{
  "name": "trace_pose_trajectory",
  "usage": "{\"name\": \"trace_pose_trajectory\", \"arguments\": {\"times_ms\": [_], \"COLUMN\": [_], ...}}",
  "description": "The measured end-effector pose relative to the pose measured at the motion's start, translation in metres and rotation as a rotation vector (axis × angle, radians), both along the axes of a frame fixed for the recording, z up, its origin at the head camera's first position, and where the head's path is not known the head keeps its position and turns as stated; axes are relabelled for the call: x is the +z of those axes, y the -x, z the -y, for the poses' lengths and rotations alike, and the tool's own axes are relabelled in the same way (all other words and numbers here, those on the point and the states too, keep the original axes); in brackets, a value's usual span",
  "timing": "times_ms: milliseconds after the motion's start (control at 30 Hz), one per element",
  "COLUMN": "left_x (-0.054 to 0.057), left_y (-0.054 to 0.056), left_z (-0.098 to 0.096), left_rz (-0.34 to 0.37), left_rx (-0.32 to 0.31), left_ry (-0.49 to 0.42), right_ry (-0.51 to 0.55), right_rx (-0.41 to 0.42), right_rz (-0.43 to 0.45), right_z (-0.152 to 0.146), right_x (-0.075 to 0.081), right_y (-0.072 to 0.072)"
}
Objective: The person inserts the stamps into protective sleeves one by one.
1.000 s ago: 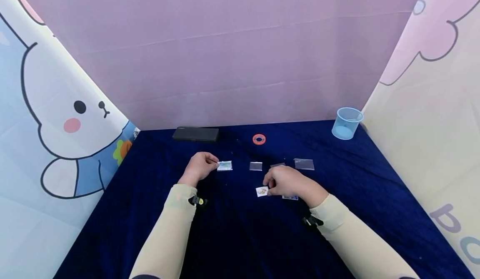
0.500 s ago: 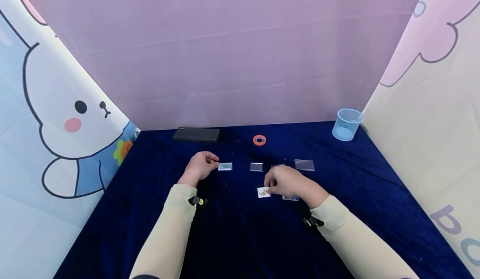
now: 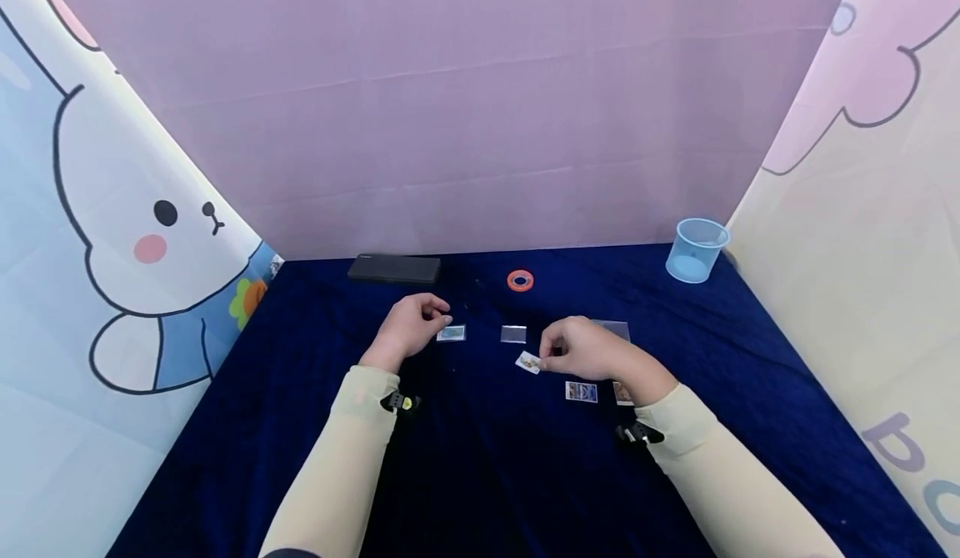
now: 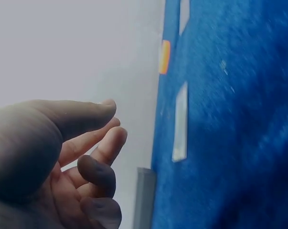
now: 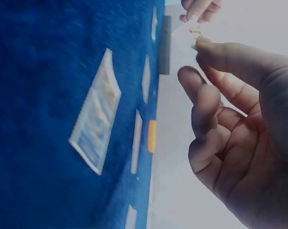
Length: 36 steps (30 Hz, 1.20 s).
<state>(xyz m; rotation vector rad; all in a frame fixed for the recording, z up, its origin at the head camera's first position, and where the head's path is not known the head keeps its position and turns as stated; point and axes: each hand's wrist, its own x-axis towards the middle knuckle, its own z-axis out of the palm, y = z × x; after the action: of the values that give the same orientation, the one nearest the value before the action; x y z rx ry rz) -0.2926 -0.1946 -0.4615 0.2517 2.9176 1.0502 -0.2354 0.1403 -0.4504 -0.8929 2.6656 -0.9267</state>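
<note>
My right hand (image 3: 581, 349) pinches a small white stamp (image 3: 528, 362) with a brownish picture, between thumb and index finger above the cloth. Lifted just off the cloth, my left hand (image 3: 411, 324) has relaxed, bent fingers with nothing between them. Beside its fingertips lies a green-and-blue stamp (image 3: 452, 333), apparently in a clear sleeve. A clear sleeve (image 3: 513, 334) lies between the hands. Below my right hand is a blue stamp (image 3: 581, 392) with perforated edges in the right wrist view. A brown stamp (image 3: 622, 394) is partly hidden by my right wrist.
Another clear sleeve (image 3: 617, 329) lies partly behind my right hand. Along the back of the dark blue cloth (image 3: 465, 475) are a black flat case (image 3: 394, 268), a roll of red tape (image 3: 520, 280) and a light blue cup (image 3: 697, 251). Fabric walls enclose three sides.
My right hand has lifted the white stamp up and away from the cloth, uncovering the blue and brown stamps. My left hand has risen off the green-and-blue stamp, its fingers spreading apart.
</note>
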Motion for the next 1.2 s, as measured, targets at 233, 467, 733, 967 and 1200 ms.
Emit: {"name": "trace_pose_trajectory", "arguments": {"times_ms": [233,467,733,967,1200], "left_x": [0.009,0.006,-0.005,-0.008,-0.012], "left_y": [-0.006,-0.005,-0.001,-0.004,-0.009], "left_z": [-0.027,-0.056,-0.074,-0.083,-0.09], "left_rz": [-0.024,-0.044,-0.033,-0.003,-0.015], "left_rx": [-0.07,-0.128,-0.153,-0.153,-0.208], "left_ry": [0.0,0.013,0.073,0.125,0.189], "right_ry": [0.149,0.202,0.26,0.259,0.271], "right_rx": [-0.105,-0.216,-0.279,-0.315,-0.326], "right_rz": [-0.026,-0.078,-0.113,-0.141,-0.145], "right_z": [-0.018,-0.032,-0.046,-0.053,-0.056], "right_x": [0.012,0.021,0.032,0.034,0.036], "right_y": [0.003,0.005,0.005,0.007,0.007]}}
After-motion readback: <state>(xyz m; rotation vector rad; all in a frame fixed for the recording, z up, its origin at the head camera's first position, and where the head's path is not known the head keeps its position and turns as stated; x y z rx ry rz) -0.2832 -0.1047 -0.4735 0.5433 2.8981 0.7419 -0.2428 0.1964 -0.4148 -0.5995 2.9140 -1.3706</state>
